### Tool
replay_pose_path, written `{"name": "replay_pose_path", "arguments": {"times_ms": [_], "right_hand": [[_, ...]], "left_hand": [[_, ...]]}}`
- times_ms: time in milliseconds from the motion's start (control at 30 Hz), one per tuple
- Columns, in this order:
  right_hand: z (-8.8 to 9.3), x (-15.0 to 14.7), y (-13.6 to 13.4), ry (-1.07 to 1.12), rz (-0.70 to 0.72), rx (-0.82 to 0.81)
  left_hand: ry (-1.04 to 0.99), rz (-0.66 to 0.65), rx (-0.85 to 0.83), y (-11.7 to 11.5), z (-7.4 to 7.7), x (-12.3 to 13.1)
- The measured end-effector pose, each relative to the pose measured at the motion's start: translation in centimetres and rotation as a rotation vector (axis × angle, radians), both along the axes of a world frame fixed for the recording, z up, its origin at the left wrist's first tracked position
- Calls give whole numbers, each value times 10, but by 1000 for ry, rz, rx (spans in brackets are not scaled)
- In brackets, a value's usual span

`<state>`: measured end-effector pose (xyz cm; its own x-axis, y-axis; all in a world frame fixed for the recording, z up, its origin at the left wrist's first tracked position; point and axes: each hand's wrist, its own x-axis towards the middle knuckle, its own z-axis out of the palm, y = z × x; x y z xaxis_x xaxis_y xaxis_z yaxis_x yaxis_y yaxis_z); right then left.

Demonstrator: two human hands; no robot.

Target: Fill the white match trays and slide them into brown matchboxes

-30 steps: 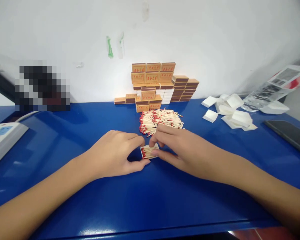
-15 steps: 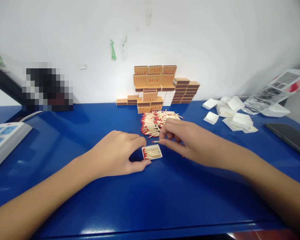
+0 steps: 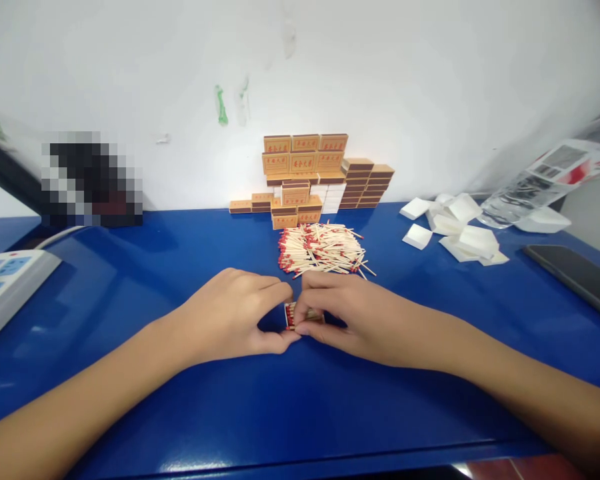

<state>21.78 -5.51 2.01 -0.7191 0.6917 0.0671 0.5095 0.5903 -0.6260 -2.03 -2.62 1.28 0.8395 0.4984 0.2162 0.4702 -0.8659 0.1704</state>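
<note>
A small white tray [image 3: 287, 316] of red-tipped matches lies on the blue table, partly hidden by my right hand. My left hand [image 3: 240, 312] grips the tray's left end between thumb and forefinger. Over the tray, my right hand [image 3: 357, 319] has thumb and forefinger pinched at its near left corner; a match seems to be between them, mostly hidden. Just behind both hands is a heap of loose matches [image 3: 325, 250], red heads mostly to the left.
Stacked matchboxes [image 3: 303, 162] stand against the wall. White paper trays [image 3: 464, 230], a clear plastic bottle [image 3: 525, 187] and a black phone [image 3: 575, 277] are at the right. A power strip [image 3: 15, 283] lies at the left; the blue table [image 3: 280, 413] extends in front.
My right hand has moved left and nearer, bringing a match from beside the heap to over the tray. My left hand has kept its hold. The view has shifted slightly.
</note>
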Motion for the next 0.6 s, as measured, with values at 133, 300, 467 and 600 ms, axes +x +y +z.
{"name": "replay_pose_path", "arguments": {"times_ms": [133,300,467,600], "right_hand": [[-3,0,0,-14,22,-9],[-3,0,-1,-33,10,-19],[-2,1,0,-30,-36,42],[-1,5,4,-91,-59,171]], "left_hand": [[0,-18,42,1,-1,-1],[9,-32,48,0,1,0],[13,-20,49,0,0,0],[20,-8,69,0,-1,0]]}}
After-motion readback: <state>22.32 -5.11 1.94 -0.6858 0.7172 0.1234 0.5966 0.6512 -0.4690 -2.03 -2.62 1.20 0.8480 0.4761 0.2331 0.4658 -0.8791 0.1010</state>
